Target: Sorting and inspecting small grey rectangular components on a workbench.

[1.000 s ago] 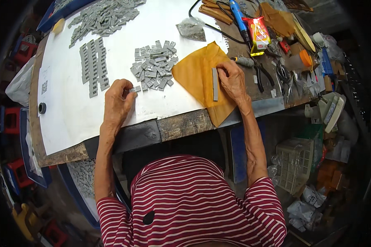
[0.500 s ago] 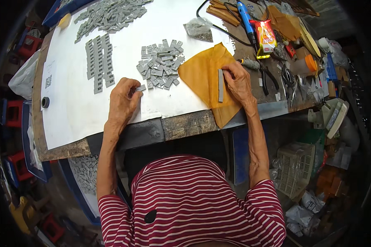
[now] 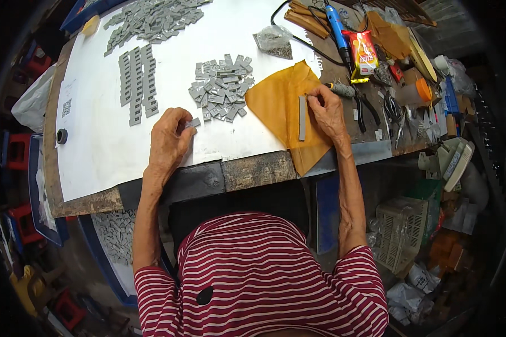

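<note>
My left hand (image 3: 167, 137) pinches a small grey rectangular piece (image 3: 193, 122) between thumb and fingertips, just above the white sheet (image 3: 230, 137). Right beside it lies a loose pile of similar grey pieces (image 3: 222, 84). Over a creased amber-brown sheet (image 3: 272, 95) at the table's near edge, my right hand (image 3: 329, 115) has its thumb and fingers drawn together. What they hold, if anything, is hidden. Next to those fingertips a narrow grey strip (image 3: 302, 119) lies lengthwise on the amber sheet.
Grey pieces stand in neat rows (image 3: 136, 84) at left, below a larger heap (image 3: 152, 21). A bag of small bits (image 3: 274, 44), a blue rotary tool (image 3: 337, 27), a red-yellow packet (image 3: 363, 53) and pliers (image 3: 365, 109) crowd the right. A black ring (image 3: 62, 136) sits far left.
My right fingertips have shifted slightly away from the top end of the grey strip. The left hand keeps its pinch on the small grey piece, almost unmoved.
</note>
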{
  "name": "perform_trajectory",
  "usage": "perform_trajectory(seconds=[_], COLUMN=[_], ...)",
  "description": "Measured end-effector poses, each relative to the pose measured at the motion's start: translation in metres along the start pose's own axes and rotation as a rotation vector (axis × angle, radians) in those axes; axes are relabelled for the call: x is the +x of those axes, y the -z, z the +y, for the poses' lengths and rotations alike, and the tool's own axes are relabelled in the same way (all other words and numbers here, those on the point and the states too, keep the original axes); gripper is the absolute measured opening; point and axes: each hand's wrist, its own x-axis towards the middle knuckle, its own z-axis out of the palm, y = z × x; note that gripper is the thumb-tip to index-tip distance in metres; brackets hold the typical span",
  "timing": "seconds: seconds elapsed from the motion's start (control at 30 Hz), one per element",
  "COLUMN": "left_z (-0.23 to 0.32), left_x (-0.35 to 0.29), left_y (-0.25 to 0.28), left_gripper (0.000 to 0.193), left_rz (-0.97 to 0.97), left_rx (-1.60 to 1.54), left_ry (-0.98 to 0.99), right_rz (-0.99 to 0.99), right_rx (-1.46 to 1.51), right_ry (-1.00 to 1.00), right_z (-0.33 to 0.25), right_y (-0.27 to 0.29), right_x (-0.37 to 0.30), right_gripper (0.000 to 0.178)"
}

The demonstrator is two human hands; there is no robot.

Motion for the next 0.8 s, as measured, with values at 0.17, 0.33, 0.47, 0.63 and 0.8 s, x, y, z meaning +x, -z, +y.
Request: perform_trajectory(seconds=[0.17, 0.33, 0.47, 0.63, 0.8], left_z=[0.003, 0.001, 0.009, 0.029, 0.041], left_x=[-0.002, -0.003, -0.005, -0.011, -0.019], left_y=[0.000, -0.002, -0.001, 0.000, -0.011], left_gripper=[0.019, 0.021, 0.017, 0.024, 0.029], left_rz=[0.016, 0.007, 0.034, -0.009, -0.057], left_rx=[0.002, 0.021, -0.152, -0.498, -0.658], left_ry=[-0.028, -0.055, 0.070, 0.179, 0.194], right_rz=[-0.009, -0.093, -0.148, -0.215, -0.211], right_rx=[0.314, 0.778, 0.857, 0.865, 0.807], right_ry=[-0.288, -0.521, -0.551, -0.533, -0.519], right_z=[-0.022, -0.050, -0.074, -0.090, -0.115], right_y=[0.008, 0.014, 0.008, -0.008, -0.026], right_x=[0.000, -0.002, -0.008, -0.022, -0.035], right_gripper=[0.013, 0.011, 0.010, 0.010, 0.009])
